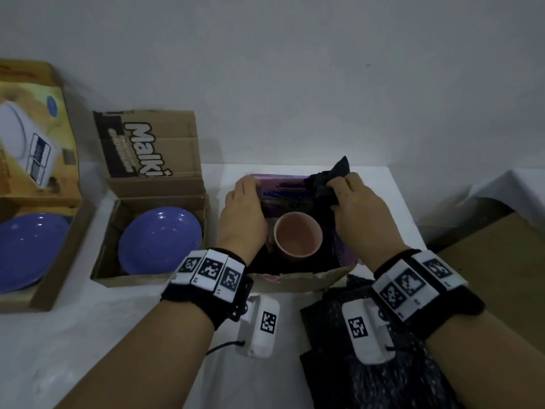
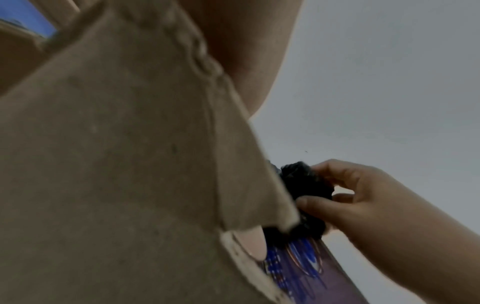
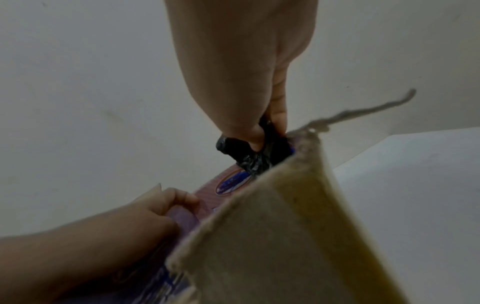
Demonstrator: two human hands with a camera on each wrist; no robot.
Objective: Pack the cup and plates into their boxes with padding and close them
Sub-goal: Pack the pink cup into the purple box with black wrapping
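A pink cup (image 1: pixel 298 235) stands upright in a small purple box (image 1: pixel 283 184) at the table's middle, on black padding. My right hand (image 1: pixel 352 199) pinches a bunch of black padding cloth (image 1: pixel 327 178) at the box's far right corner; the right wrist view shows fingers (image 3: pixel 255 135) nipping the cloth (image 3: pixel 249 154). My left hand (image 1: pixel 243 202) grips the box's far left flap, fingers (image 3: pixel 179 198) curled over its edge. Two blue plates lie in open cardboard boxes to the left: one (image 1: pixel 160 239) in the Malki box (image 1: pixel 153 149), one (image 1: pixel 28 249) in the yellow box (image 1: pixel 38 134).
More black padding cloth (image 1: pixel 362 355) lies on the white table (image 1: pixel 88 343) at the near right, under my right forearm. A flat brown cardboard sheet (image 1: pixel 498 267) lies at the right edge. A grey wall stands close behind the table.
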